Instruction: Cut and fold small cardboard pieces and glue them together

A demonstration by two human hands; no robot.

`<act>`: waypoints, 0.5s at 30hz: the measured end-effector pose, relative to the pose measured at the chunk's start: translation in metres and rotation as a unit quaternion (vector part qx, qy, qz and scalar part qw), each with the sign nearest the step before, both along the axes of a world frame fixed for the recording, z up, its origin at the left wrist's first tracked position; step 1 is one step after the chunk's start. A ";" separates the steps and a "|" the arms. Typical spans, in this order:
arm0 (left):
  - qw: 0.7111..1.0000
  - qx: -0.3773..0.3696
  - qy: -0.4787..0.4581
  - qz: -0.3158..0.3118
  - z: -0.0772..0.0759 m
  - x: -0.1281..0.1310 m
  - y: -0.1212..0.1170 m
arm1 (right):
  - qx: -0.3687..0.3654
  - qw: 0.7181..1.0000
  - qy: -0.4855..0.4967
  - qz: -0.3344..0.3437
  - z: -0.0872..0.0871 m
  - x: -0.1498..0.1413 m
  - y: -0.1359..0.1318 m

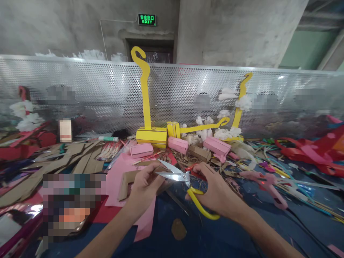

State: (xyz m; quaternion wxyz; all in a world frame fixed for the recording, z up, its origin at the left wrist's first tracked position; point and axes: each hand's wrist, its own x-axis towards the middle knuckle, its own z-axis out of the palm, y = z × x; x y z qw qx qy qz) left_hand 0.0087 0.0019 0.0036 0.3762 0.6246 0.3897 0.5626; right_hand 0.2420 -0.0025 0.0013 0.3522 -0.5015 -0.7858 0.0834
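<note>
My right hand [216, 188] is closed around a pair of scissors [174, 176] with silver blades and yellow and red handles. The blades are spread apart and point left. Near their tips, my left hand [146, 184] has its fingers pinched together; whatever they hold, if anything, is hidden. Beneath that hand lie a bent brown cardboard piece [124, 186] and a sheet of pink paper [114, 186]. Behind the scissors sit pink paper-covered blocks [177, 144] and a brown cardboard block [200, 153].
At the back stands a yellow hook-shaped piece [145, 96] on a yellow block [152, 135], before a perforated metal screen [107, 96]. A pink glue gun [271, 186] lies right, its black cord trailing forward. Cardboard strips [29, 179] cover the left. A small brown scrap [178, 229] lies in front.
</note>
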 end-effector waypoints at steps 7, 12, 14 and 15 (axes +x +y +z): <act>1.000 -0.014 -0.001 -0.015 0.004 0.002 -0.003 | -0.017 1.000 -0.002 0.000 -0.002 -0.001 -0.001; 1.000 -0.024 0.003 -0.011 0.005 0.001 -0.004 | -0.052 0.999 -0.013 -0.003 -0.005 -0.002 -0.002; 1.000 -0.027 0.009 -0.011 0.005 0.000 -0.003 | -0.052 0.999 -0.012 0.003 -0.004 -0.003 -0.002; 0.999 -0.029 0.011 -0.012 0.004 0.000 -0.003 | -0.052 0.999 -0.011 0.003 -0.004 -0.003 -0.002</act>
